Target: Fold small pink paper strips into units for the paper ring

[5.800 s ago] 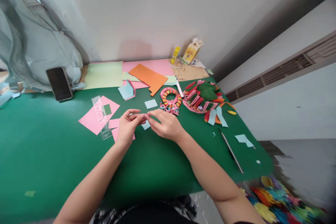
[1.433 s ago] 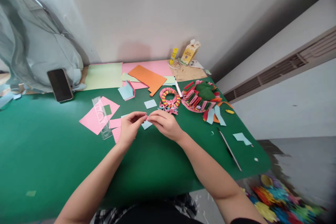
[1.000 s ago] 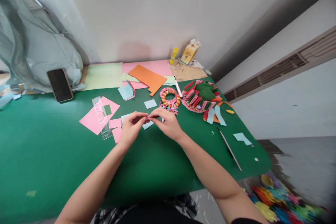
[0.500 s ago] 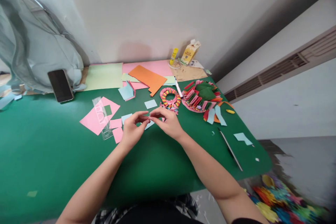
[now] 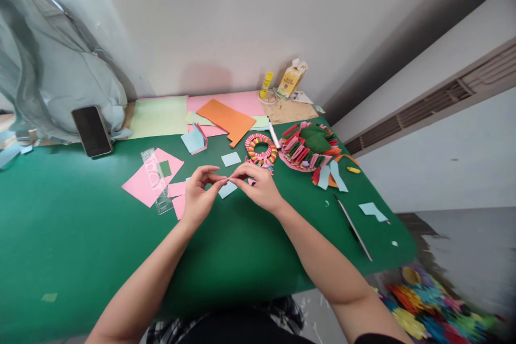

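A green table (image 5: pixel 80 236) stands against the wall, with a grey bag (image 5: pixel 52 75) and phone (image 5: pixel 91 130) at its far left, and a paper ring (image 5: pixel 261 149) beyond the hands. Over the middle, left hand (image 5: pixel 197 196) and right hand (image 5: pixel 260 189) meet fingertip to fingertip. Both pinch a tiny paper piece (image 5: pixel 228 178) just above the blue scrap (image 5: pixel 227 190).

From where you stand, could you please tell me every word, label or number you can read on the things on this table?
None can be read.
Yellow carton: print on its face, too blurred.
Glue stick: dark marks on the label, too small.
Clear ruler: markings too faint.
Phone: screen dark.
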`<state>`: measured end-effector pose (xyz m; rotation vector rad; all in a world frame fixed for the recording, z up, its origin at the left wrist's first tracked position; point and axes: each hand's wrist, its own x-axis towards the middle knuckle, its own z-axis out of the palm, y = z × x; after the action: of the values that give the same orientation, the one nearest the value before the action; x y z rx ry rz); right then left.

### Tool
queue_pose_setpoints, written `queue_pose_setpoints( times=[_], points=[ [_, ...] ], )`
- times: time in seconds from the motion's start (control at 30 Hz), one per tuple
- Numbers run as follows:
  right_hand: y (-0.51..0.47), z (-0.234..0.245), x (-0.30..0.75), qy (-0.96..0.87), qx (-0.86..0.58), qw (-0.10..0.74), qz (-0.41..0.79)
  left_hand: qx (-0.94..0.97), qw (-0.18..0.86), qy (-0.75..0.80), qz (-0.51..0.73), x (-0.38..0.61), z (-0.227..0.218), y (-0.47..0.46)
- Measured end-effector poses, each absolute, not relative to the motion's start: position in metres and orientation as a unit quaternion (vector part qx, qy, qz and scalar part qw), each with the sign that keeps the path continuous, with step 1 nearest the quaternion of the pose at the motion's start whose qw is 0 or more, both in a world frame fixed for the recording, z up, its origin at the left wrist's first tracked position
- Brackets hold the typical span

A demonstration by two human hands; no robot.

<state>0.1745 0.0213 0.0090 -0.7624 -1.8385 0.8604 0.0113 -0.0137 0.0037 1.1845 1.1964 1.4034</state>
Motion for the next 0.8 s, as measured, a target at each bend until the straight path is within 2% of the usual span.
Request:
queue_pose_setpoints(
  times=[0.33, 0.53, 0.67, 0.8],
  points=[
    [0.022, 0.005, 0.175, -0.698, -0.327, 0.454, 0.446, 0.51, 0.44, 0.485, 0.558, 0.015, 0.006, -0.017],
    [0.02, 0.006, 0.173, -0.707, -0.329, 0.439, 0.446, 0.521, 0.421, 0.51, 0.54, 0.013, 0.005, -0.018],
    [0.022, 0.011, 0.177, -0.741, -0.317, 0.443, 0.393, 0.54, 0.407, 0.511, 0.531, 0.012, 0.003, -0.017],
    [0.03, 0.012, 0.192, -0.759, -0.393, 0.478, 0.204, 0.553, 0.382, 0.533, 0.514, 0.012, 0.0, -0.014]
  ],
)
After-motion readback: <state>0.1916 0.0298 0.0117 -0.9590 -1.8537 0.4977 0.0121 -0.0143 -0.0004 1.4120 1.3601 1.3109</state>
